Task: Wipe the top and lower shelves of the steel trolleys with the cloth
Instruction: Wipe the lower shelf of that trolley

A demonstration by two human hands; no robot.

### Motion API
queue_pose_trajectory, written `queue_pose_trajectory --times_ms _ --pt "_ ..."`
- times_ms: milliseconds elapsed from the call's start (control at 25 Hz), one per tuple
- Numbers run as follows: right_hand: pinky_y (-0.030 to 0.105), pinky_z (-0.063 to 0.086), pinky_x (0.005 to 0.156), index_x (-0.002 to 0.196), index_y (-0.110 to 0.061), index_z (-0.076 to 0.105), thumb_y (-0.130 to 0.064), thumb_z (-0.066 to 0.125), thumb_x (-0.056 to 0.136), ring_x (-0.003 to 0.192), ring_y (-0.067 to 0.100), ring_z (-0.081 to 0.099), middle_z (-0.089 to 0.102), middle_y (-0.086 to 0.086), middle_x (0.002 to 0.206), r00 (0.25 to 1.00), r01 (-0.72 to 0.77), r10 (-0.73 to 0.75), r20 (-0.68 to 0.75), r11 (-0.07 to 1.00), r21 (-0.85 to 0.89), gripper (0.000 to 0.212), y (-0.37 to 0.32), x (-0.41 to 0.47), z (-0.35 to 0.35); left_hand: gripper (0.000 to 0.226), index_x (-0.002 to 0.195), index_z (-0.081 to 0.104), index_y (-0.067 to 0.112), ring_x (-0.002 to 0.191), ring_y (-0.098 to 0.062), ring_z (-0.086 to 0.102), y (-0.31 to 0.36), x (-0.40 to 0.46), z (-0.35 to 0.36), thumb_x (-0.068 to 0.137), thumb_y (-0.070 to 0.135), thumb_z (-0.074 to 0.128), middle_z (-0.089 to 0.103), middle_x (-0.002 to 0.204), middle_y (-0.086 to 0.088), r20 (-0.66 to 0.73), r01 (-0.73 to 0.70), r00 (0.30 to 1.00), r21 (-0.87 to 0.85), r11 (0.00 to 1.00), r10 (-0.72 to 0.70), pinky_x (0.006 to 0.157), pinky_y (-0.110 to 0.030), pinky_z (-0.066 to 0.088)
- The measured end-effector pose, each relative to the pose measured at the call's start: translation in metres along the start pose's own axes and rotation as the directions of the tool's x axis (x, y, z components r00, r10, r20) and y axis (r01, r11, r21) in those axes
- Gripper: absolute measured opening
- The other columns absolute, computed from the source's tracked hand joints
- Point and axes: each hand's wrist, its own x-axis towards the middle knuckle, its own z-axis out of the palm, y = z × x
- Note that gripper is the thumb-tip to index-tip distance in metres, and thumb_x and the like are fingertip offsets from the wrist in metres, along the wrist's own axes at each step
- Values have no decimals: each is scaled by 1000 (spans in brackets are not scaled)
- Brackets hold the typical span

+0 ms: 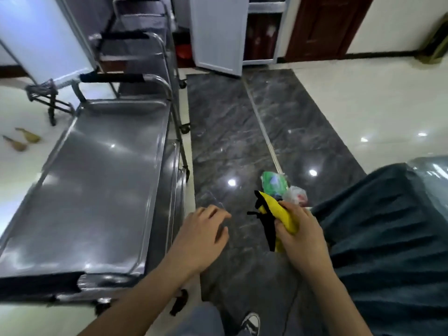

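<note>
Currently right hand [299, 229] fingers curled round yellow-black cloth [276, 218], bunched, held over dark floor strip [225, 132]. Left hand [202, 231] at cloth's 9 o'clock, fingers loose, holding nothing. Steel trolley [92, 180] top shelf at left hand's 9 o'clock; second trolley [143, 44] at 12 beyond it.

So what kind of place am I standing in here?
Probably a service or back room of a restaurant or hotel: steel trolleys parked in a row, polished tile floor, and a bagged bin beside you.
</note>
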Motion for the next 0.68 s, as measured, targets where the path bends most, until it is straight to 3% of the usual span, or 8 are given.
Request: queue_pose_trajectory --times_ms 280,440,680 --pt "46 51 92 134 -35 55 -39 64 90 104 14 57 59 -10 116 935 235 -232 267 972 20 46 -23 152 25 32 132 53 28 119 -9 46 -19 67 5 102 36 43 53 130 11 -145 293 943 -67 954 -300 105 -29 39" --pt "39 50 87 132 -40 54 -40 66 89 102 14 57 59 -11 116 851 389 -369 374 921 24 45 -55 232 70 32 131 53 28 118 -9 45 -55 113 8 103 38 42 53 130 9 -187 393 891 -136 910 -413 106 -29 39" --pt "44 50 91 130 -43 52 -37 67 88 105 14 55 57 -12 116 693 525 -471 546 848 66 45 -99 317 124 33 130 53 29 117 -11 46 -95 173 -7 101 39 39 54 129 8 -274 519 794 -158 840 -542 105 -32 41"
